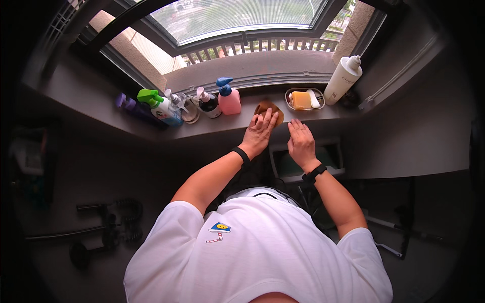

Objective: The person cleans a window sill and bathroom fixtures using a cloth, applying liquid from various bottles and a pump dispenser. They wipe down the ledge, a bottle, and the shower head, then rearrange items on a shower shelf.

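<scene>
On the grey windowsill [185, 130], my left hand [258, 133] lies on a folded brown cloth [268, 106], with its fingers pressed over it. Part of the cloth is hidden under those fingers. My right hand [302, 141] is just right of the cloth at the sill's front edge. It holds nothing, and its fingers are straight and close together. A soap dish [290, 107] with an orange bar of soap [301, 100] and a white object [313, 99] sits beyond the right hand. Left of the cloth stands a pink pump bottle [229, 101] with a blue top.
Farther left are a dark pump bottle [209, 105], a clear glass container [190, 113], a green-topped spray bottle [157, 104] and a purple-topped bottle [132, 106]. A tall white bottle [342, 81] leans at right. Below the sill is a bin-like container [341, 155]; dumbbell-like equipment [108, 231] lies lower left.
</scene>
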A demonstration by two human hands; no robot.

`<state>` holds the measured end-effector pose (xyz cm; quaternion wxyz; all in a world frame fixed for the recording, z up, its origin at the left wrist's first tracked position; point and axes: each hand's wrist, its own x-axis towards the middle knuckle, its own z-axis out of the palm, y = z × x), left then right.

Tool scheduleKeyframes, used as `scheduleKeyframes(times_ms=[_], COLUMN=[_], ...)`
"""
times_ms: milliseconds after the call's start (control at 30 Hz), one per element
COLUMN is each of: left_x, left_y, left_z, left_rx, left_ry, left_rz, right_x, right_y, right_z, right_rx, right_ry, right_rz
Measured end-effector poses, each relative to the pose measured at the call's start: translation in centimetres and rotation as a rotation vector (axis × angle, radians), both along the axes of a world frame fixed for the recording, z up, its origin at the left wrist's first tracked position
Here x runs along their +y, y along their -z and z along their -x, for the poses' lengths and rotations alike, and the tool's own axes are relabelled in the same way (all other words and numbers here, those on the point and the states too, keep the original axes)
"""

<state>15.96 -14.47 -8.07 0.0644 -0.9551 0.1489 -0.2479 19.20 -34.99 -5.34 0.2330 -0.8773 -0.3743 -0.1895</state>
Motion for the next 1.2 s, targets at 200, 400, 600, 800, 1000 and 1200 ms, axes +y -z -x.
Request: scheduleKeyframes(times_ms=[200, 400, 600, 800, 1000, 1200], left_x=[3.3, 10.1, 17.4, 16.2, 8.6, 0.7], left_y=[-0.8, -0.4, -0.4, -1.1, -0.6, -0.2], left_z=[2.1, 6.4, 10.4, 9.3, 3.4, -1.5], left_rx=[-0.007, -0.037, -0.123, -0.111, -0.058, -0.034], left_ry=[0.016, -0.068, -0.172, -0.126, 0.118, 0.157], left_rz=[-0.005, 0.193, 0.207, 0.243, 0.234, 0.200], right_x=[0.7, 0.9, 1.5, 1.8, 0.9, -1.3], right_y=[0.4, 0.8, 0.0, -0.6, -2.1, -3.4], right_z=[-0.3, 0.0, 0.6, 2.3, 5.1, 8.0], right_rx=[0.009, -0.015, -0.045, -0.066, 0.187, 0.345], right_ry=[0.069, 0.083, 0.110, 0.143, 0.265, 0.367], right_rz=[-0.020, 0.020, 0.027, -0.013, -0.084, -0.087])
